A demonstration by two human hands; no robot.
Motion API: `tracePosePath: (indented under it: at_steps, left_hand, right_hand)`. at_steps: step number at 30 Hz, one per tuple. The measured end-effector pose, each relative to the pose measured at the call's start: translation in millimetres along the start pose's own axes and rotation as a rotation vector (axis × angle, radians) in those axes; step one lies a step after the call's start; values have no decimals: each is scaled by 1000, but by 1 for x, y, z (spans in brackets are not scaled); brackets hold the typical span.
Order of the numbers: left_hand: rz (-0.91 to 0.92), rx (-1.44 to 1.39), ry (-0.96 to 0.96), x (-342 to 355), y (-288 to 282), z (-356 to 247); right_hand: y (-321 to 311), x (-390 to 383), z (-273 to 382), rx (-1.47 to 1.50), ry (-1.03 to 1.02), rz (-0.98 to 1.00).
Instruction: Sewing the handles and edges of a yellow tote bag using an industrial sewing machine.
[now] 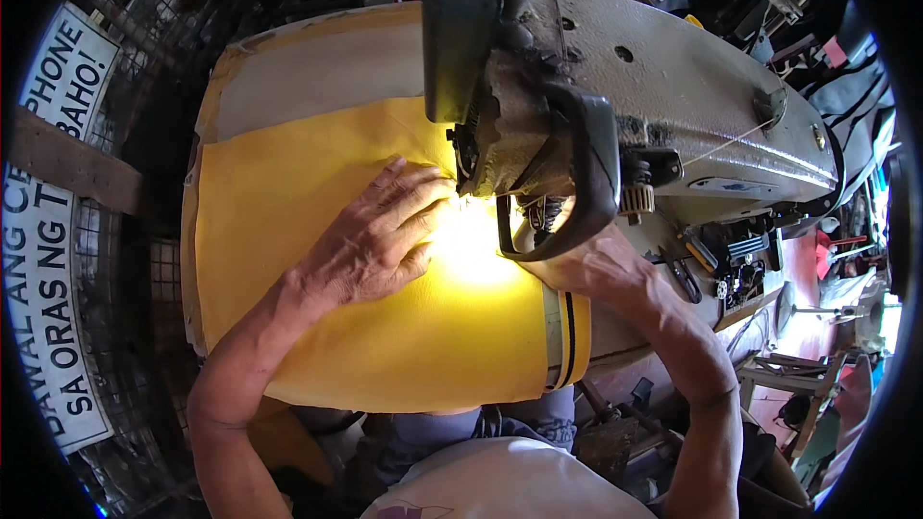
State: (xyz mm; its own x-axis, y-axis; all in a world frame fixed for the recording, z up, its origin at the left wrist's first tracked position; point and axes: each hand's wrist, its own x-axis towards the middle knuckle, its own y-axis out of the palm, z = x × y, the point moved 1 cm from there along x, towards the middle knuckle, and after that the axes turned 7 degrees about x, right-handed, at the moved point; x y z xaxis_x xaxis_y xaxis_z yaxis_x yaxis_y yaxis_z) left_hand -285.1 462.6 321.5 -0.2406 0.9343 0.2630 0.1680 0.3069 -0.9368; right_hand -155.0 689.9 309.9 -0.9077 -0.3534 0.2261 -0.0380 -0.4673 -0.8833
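A large yellow sheet (279, 202), smooth like vinyl or leather, lies across the bed of a sewing machine (673, 62) and droops over the near edge. My left hand (380, 240) rests on the sheet just left of the needle area, palm down with its fingers stretched toward the machine head. My right hand (596, 264) is at the right side of the needle area; the machine's black looped frame (606, 159) and strong glare hide its fingers. Near my right wrist, the sheet's right edge carries a pale band and a black strip (569, 338). Lamp glare washes out the needle.
A pale worktable (298, 82) with worn edges extends beyond the sheet. Small tools, among them a dark pair of scissors (685, 279), lie to the right of the machine. Wire mesh and white signs (62, 308) stand at the left. A fan (865, 312) is at the far right.
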Motion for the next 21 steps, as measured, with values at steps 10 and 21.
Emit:
tracePosePath:
  at_steps: [10, 21]
  left_hand:
    - [-22, 23, 93, -1, 1, 9]
    - [25, 6, 73, 4, -4, 9]
  right_hand:
    - [-182, -141, 19, -586, 395, -747]
    - [-334, -207, -220, -822, 493, -34]
